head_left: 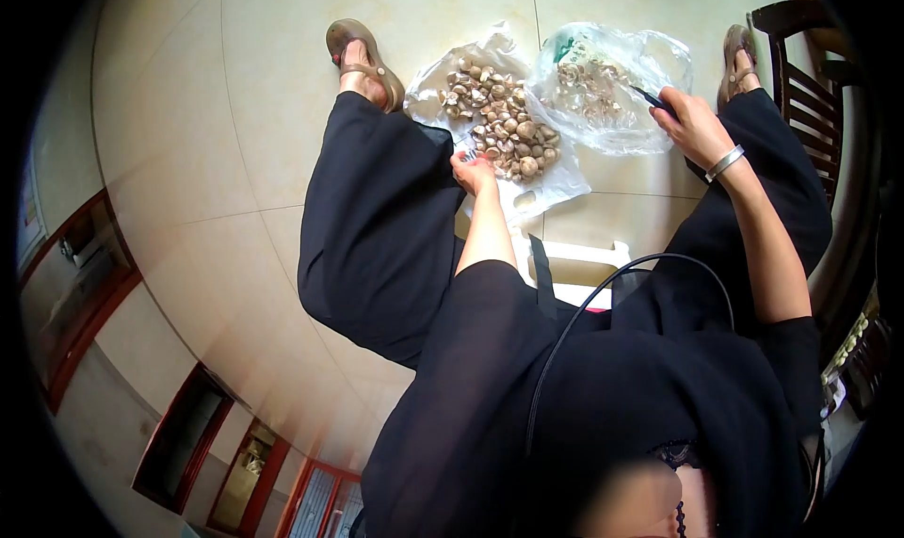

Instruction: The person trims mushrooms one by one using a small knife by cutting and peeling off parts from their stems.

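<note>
My right hand (699, 131), with a silver bangle at its wrist, is closed around a slim black-handled tool (653, 100). The tool points left over a clear plastic bag (650, 53), and its tip is too small to make out. Brownish pieces (593, 91) lie in that bag. To its left, a pile of mushrooms (508, 119) is spread on a white plastic bag (546, 188). At the near-left edge of the pile, my left hand (474, 174) has its fingers curled together; what they hold is hidden.
Both bags lie on a tiled floor (273, 143) between my sandalled feet (367, 72). A white stool (589, 256) is under me. A dark wooden chair (810, 105) stands at the right. A black cable (603, 284) crosses my lap.
</note>
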### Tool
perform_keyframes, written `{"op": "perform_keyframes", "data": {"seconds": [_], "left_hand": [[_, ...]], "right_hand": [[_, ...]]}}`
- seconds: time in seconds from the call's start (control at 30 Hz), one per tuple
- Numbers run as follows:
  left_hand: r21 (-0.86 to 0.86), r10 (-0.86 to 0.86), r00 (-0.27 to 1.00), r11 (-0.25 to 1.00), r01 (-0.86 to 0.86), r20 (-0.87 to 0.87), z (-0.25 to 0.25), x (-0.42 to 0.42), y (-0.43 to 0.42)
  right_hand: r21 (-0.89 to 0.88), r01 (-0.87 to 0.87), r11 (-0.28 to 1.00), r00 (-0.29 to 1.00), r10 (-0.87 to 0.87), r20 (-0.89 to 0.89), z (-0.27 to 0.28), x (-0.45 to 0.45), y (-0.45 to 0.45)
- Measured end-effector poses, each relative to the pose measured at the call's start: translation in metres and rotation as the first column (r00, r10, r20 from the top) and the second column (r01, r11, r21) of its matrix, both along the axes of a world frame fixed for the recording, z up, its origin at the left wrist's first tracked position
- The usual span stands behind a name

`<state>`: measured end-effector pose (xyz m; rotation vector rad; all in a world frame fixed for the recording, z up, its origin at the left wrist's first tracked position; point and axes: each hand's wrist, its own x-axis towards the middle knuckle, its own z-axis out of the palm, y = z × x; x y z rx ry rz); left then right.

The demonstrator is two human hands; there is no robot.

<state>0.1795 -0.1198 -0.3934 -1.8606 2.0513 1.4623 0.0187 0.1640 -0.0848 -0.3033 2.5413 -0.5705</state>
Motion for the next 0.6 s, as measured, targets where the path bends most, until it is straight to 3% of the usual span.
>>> {"op": "perform_keyframes", "data": {"seconds": [0.03,0.07,0.13,0.27,0.33,0.4,0.47,0.53,0.6], "left_hand": [[-0.023,-0.117,0.988,0.992,0.120,0.103,0.024,-0.002,0.006],[-0.025,-0.120,0.987,0.992,0.123,0.105,0.048,-0.002,0.015],[-0.202,-0.340,0.903,0.896,0.396,0.264,0.082,0.001,0.034],[-0.225,-0.517,0.816,0.789,0.571,0.257,0.073,0.008,0.040],[-0.049,-0.524,0.793,0.824,0.564,0.310,0.069,0.002,0.029],[-0.032,-0.488,0.835,0.859,0.511,0.254,0.072,0.003,0.029],[-0.236,-0.423,0.873,0.847,0.476,0.244,0.079,0.004,0.037],[-0.266,-0.482,0.856,0.814,0.516,0.186,0.073,0.011,0.040],[-0.064,-0.522,0.847,0.846,0.529,0.103,0.076,0.016,0.044]], "right_hand": [[0.004,-0.008,1.000,1.000,0.008,-0.017,0.000,0.001,0.001],[0.003,-0.005,1.000,1.000,0.005,-0.015,0.002,0.000,0.000],[0.080,-0.002,0.997,0.998,-0.003,0.071,0.007,-0.003,-0.004],[0.074,-0.022,0.997,0.999,0.020,0.036,0.005,-0.003,-0.002],[0.079,0.000,0.997,0.998,-0.005,0.057,0.007,-0.002,-0.003],[0.090,-0.005,0.996,0.999,0.000,0.048,0.006,-0.002,-0.002],[0.094,-0.011,0.995,0.999,0.007,0.041,0.004,-0.001,-0.003],[0.082,-0.012,0.997,0.999,0.009,0.041,0.003,-0.001,-0.003],[0.079,-0.011,0.997,0.999,0.008,0.046,0.006,-0.002,-0.005]]}}
